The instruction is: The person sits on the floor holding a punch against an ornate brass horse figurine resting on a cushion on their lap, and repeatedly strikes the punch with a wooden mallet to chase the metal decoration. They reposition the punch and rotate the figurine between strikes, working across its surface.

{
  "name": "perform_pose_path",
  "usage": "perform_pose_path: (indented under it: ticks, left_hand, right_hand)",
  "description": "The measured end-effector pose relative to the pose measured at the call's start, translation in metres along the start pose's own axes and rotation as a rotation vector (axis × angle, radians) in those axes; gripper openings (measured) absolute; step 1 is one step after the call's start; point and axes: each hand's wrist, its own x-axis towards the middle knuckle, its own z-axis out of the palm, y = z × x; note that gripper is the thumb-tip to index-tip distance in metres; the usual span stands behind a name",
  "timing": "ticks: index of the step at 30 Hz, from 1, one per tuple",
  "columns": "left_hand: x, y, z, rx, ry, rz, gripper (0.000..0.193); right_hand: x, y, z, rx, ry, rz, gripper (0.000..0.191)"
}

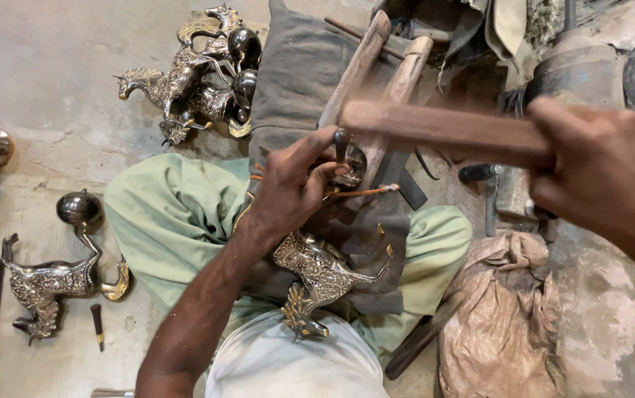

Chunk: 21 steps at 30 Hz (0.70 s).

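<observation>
My left hand (pixel 293 186) pinches a short dark metal punch (pixel 341 144) upright against a shiny round metal part (pixel 352 168) of a silver and brass horse figure (pixel 317 274). The figure lies across my lap on a grey cloth (pixel 365 236). My right hand (pixel 604 171) grips a wooden mallet (pixel 435 129), raised and blurred, above and to the right of the punch. A thin orange cord (pixel 362 192) crosses under the round part.
Several finished metal horse figures (pixel 192 77) lie in a heap on the floor at the top left. Another horse figure (pixel 56 276) lies at the left, beside a small chisel (pixel 97 326). A wooden stand (pixel 376 66) rises ahead. A crumpled sack (pixel 498 317) sits at the lower right.
</observation>
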Motion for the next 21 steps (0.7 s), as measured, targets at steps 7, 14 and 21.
perform_pose_path:
  ticks: [7,14,21]
  left_hand:
    - [0.006,-0.004,-0.009,0.005,-0.085,0.029,0.061]
    - [0.015,0.002,-0.016,-0.040,-0.155,0.032,0.056]
    - [0.020,-0.001,-0.025,0.021,-0.244,0.086,0.043]
  right_hand:
    - [-0.012,-0.010,-0.004,-0.060,-0.076,0.064,0.025]
    - [-0.019,-0.007,0.001,-0.132,-0.072,0.093,0.031]
    - [-0.033,0.007,0.022,-0.124,-0.059,0.083,0.032]
